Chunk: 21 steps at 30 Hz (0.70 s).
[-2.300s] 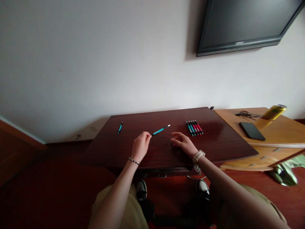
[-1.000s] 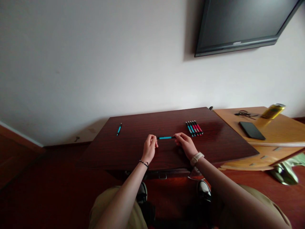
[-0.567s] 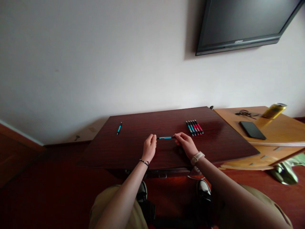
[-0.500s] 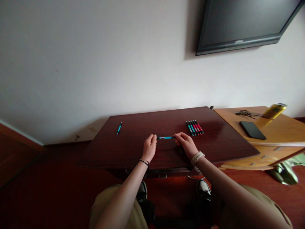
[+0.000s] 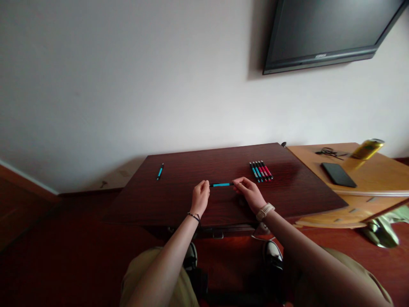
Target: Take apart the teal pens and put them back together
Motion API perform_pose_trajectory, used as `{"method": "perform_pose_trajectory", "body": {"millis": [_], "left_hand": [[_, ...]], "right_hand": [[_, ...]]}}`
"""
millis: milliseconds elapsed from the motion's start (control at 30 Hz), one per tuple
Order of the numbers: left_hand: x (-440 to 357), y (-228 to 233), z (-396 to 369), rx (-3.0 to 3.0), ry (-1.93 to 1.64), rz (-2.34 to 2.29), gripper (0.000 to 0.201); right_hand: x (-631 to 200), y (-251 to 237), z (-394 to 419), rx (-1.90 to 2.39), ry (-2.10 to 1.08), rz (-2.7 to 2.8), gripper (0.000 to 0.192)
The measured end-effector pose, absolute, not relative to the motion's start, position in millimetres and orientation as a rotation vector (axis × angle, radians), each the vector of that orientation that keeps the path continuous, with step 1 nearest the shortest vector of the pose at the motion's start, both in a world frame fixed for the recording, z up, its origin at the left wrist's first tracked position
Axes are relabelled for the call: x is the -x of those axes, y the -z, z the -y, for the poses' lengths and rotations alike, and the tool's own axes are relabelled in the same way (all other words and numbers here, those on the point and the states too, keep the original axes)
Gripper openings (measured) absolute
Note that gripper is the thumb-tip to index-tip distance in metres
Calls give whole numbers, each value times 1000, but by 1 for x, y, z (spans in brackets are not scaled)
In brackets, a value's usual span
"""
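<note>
A blue pen [image 5: 221, 184] is held level above the middle of the dark table [image 5: 179, 204], its long axis running left to right, parallel to the near edge. Its left end is pinched by the left hand [image 5: 200, 198] and its right end by the right hand [image 5: 251, 194], so it is spanned between them.

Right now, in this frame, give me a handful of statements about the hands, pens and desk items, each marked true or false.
1. Both the left hand and the right hand grip one teal pen by its ends. True.
2. The held pen stands upright. False: it lies roughly level between the hands.
3. A row of pens, teal and red, lies on the dark table to the right of the hands. True.
4. The single teal pen at far left lies on the lighter desk. False: it lies on the dark table.
5. The black phone lies on the lighter desk. True.
</note>
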<state>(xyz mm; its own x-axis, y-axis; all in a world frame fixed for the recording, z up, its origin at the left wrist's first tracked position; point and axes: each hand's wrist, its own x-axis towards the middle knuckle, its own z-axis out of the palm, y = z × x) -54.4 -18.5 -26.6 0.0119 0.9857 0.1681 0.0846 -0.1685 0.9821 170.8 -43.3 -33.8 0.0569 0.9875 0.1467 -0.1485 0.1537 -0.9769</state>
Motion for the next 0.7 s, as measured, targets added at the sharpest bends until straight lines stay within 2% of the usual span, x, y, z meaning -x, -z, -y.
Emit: {"method": "perform_pose_trajectory", "body": {"millis": [167,400,700], "left_hand": [[53,24,21,-1404,-1292,-1140,50],[54,21,23,-1491,-1313,-1121,35],[53,22,21,-1458,-1308,-1140,37]], "right_hand": [[-171,35,42,1016,-1148,1064,40],[-170,36,40,1028,-1138,1029,45],[-169,35,42,1042,-1135,1035,44]]}}
